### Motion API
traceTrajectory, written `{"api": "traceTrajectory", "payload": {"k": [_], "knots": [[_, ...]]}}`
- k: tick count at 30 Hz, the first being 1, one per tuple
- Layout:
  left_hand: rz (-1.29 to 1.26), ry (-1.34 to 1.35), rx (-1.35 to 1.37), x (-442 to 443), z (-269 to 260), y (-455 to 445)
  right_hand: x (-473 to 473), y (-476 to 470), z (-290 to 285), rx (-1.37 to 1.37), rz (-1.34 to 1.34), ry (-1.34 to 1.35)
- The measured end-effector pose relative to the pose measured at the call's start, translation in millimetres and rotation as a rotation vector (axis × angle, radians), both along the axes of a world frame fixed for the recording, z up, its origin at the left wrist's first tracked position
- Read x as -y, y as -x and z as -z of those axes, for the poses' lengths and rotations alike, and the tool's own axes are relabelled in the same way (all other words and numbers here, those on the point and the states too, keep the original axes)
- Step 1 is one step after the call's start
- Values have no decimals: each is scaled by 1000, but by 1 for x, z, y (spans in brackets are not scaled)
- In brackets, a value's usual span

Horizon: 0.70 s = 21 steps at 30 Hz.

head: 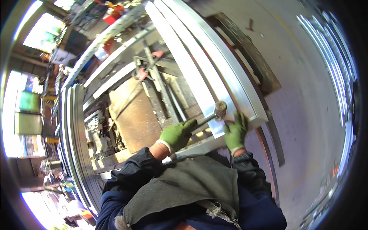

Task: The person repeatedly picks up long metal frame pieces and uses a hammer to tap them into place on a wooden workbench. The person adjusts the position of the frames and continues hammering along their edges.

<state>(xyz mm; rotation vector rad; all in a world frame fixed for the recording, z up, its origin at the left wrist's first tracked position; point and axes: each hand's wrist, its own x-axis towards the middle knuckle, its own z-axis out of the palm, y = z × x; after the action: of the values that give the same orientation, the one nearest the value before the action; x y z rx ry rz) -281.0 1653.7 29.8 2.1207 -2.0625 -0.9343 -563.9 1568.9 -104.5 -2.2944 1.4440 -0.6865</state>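
Note:
My left hand (178, 135), in a green knit glove, grips the dark handle (206, 119) of a hammer. The hammer's worn, rounded head (220, 110) shows over the near ends of the long silver metal profiles. My right hand (237, 130), gloved the same way, touches the near end of the profiles beside the hammer head, thumb and fingers spread. Whether it pinches an edge is hidden. An inner flat profile (184, 57) and a wide outer profile (230, 63) run away from me, and a crosspiece (201, 143) lies along the near side.
A bundle of long metal profiles (76, 138) is on the left. Inside the frame lie a brown board (135, 112) and steel bars with red clamp parts (142, 74). A dark slotted beam (244, 49) sits right of the frame; more profiles (330, 66) line the far right floor.

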Motion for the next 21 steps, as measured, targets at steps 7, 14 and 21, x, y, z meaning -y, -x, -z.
{"api": "traceTrajectory", "payload": {"k": [7,14,21], "knots": [[-586,-20,-119,-99,61,-91,-5,-1,6,-29,-25,48],[-930,142,-203,-197,136,-204,-9,4,24,-25,-10,55],[-1126,156,137,-321,120,-301,-25,-23,24,-102,99,151]]}}
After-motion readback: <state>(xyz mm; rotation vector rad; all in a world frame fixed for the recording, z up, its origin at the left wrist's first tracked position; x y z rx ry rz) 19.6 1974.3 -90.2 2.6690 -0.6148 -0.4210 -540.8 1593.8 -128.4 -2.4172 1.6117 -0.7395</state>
